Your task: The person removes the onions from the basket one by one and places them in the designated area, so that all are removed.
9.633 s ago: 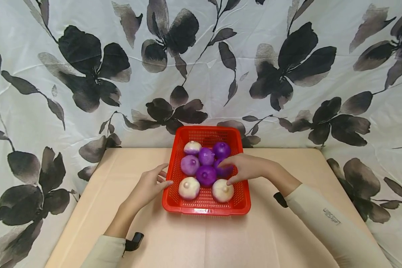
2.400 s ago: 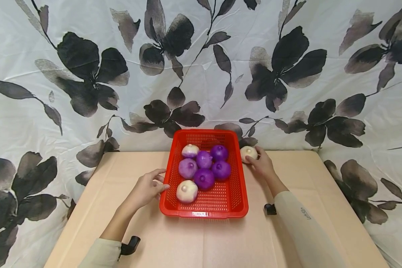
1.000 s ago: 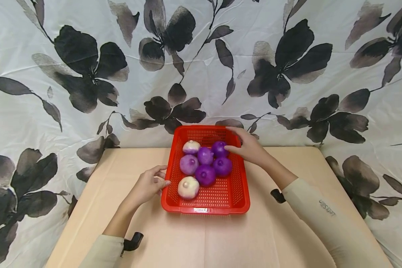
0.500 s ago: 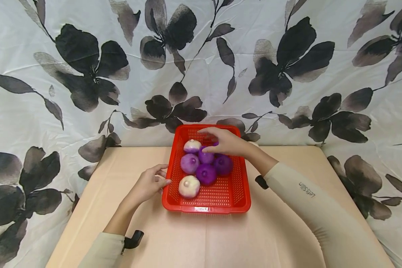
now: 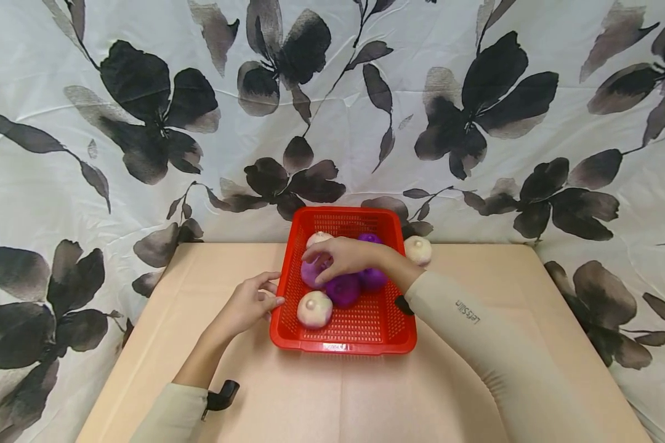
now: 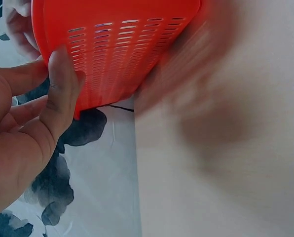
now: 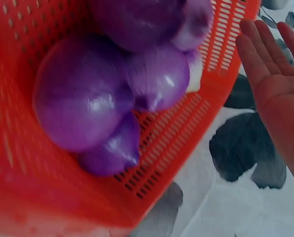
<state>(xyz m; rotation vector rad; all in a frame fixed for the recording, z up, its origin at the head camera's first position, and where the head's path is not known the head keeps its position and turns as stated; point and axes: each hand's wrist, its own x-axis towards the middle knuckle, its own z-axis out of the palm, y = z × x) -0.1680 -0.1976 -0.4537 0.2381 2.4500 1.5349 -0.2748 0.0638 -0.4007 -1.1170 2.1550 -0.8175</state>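
Note:
Several onions lie in a red plastic basket (image 5: 343, 346). Among them are a white onion (image 5: 314, 309) at front left, a dark purple onion (image 5: 343, 291) and a light purple onion (image 5: 310, 274). My right hand (image 5: 340, 255) hovers over the light purple onion, partly covering it and others behind. In the right wrist view its fingers (image 7: 260, 49) look extended, with nothing in the palm. My left hand (image 5: 253, 299) touches the basket's left rim, thumb (image 6: 60, 81) against the outer wall. Another white onion (image 5: 418, 250) rests outside, right of the basket.
The basket stands near the back edge of the beige table (image 5: 332, 394). A white cloth (image 5: 366, 123) with dark flowers hangs right behind it. The basket's walls rise around the onions.
The white onion from the basket's front right now sits outside on the right, released by my right hand. That hand has since swept left over the basket. My left hand stays at the rim.

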